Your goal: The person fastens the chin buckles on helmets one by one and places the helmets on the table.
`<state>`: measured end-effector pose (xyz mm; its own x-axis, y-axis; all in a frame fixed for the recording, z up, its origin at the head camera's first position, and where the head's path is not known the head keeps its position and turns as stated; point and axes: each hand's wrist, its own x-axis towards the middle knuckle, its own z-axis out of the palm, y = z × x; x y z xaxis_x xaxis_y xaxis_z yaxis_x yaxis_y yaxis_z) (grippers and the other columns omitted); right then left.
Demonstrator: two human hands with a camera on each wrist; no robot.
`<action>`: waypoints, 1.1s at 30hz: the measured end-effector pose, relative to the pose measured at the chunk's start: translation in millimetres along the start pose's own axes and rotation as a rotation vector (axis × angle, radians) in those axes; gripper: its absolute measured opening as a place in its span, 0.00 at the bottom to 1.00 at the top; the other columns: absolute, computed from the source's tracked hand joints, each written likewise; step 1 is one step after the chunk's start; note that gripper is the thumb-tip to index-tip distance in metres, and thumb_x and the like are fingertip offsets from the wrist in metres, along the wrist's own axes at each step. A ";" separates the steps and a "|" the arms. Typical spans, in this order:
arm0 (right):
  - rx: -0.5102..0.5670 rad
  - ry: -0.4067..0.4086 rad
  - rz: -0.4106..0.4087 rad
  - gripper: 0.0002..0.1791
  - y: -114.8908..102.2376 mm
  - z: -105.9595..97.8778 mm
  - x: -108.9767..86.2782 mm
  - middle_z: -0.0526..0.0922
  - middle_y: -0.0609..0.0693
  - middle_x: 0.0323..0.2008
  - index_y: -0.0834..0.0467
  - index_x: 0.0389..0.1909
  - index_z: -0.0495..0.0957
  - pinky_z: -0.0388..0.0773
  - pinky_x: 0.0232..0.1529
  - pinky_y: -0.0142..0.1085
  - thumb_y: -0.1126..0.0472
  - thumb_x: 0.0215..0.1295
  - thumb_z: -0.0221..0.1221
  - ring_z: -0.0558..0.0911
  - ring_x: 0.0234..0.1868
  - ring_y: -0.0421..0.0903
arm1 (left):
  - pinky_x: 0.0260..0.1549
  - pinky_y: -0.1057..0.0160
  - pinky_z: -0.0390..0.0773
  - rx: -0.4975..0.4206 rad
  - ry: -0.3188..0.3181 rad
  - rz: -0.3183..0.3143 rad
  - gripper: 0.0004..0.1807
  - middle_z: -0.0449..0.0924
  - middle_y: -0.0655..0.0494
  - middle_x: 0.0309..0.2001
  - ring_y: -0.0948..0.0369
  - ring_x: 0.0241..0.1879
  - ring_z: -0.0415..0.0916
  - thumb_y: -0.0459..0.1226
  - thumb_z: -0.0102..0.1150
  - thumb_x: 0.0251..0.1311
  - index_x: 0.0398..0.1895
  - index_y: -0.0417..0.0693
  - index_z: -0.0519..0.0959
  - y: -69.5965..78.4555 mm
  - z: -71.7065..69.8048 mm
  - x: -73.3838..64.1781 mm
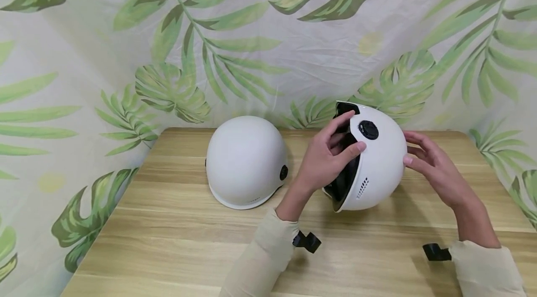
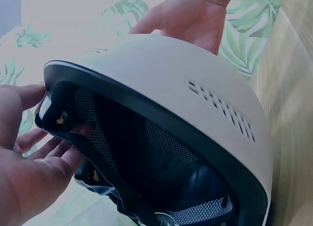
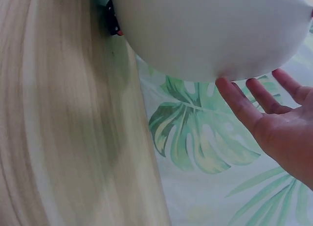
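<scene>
A white helmet (image 1: 383,166) is tipped over at the right of the table, its dark opening facing left. My left hand (image 1: 320,159) grips its rim near a round black knob (image 1: 368,130), thumb outside. In the left wrist view, the fingers of that hand (image 2: 29,172) reach inside by a black strap (image 2: 93,152) and the mesh lining (image 2: 168,140). My right hand (image 1: 438,173) rests its fingertips against the smooth crown on the other side. The right wrist view has those fingers (image 3: 239,103) spread and only lightly bent at the shell.
A second white helmet (image 1: 247,157) stands upright to the left on the wooden table (image 1: 168,245). Behind the table hangs a leaf-patterned cloth (image 1: 314,64). Black wrist mounts (image 1: 308,241) stick out from both sleeves.
</scene>
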<state>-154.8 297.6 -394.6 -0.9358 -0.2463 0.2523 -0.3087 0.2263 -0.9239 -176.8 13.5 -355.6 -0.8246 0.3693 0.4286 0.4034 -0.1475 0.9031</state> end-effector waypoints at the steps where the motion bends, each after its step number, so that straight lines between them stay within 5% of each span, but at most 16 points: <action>1: -0.019 0.012 -0.004 0.30 -0.7 0.1 -0.1 0.68 0.43 0.71 0.50 0.76 0.67 0.75 0.55 0.20 0.71 0.77 0.54 0.73 0.65 0.36 | 0.61 0.64 0.80 0.001 -0.006 -0.004 0.36 0.73 0.40 0.69 0.58 0.65 0.79 0.28 0.67 0.69 0.79 0.42 0.67 -0.2 0.5 0.2; 14: -0.103 0.065 0.014 0.32 -4.4 8.4 3.9 0.68 0.41 0.70 0.53 0.76 0.67 0.77 0.53 0.19 0.72 0.75 0.60 0.71 0.64 0.38 | 0.63 0.66 0.78 0.275 -0.014 0.087 0.29 0.83 0.50 0.63 0.67 0.61 0.79 0.36 0.73 0.66 0.70 0.45 0.78 -6.7 3.7 0.2; 22: -0.126 0.069 0.014 0.32 -7.6 11.1 5.0 0.69 0.44 0.72 0.57 0.76 0.68 0.77 0.55 0.20 0.71 0.74 0.62 0.72 0.65 0.36 | 0.63 0.67 0.78 0.270 0.000 0.104 0.29 0.82 0.48 0.65 0.62 0.63 0.80 0.36 0.73 0.67 0.69 0.41 0.78 -10.2 2.2 1.7; 33: -0.188 0.092 -0.047 0.33 -19.6 10.3 1.2 0.72 0.45 0.68 0.62 0.74 0.70 0.73 0.61 0.19 0.74 0.69 0.65 0.71 0.68 0.38 | 0.67 0.50 0.77 0.274 0.063 -0.035 0.31 0.79 0.48 0.69 0.53 0.68 0.77 0.39 0.70 0.69 0.74 0.43 0.74 -18.1 -26.6 1.7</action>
<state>-148.2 283.2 -379.1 -0.9284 -0.1761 0.3273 -0.3711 0.3906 -0.8424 -196.1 -7.6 -370.5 -0.8594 0.3111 0.4057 0.4593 0.1215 0.8799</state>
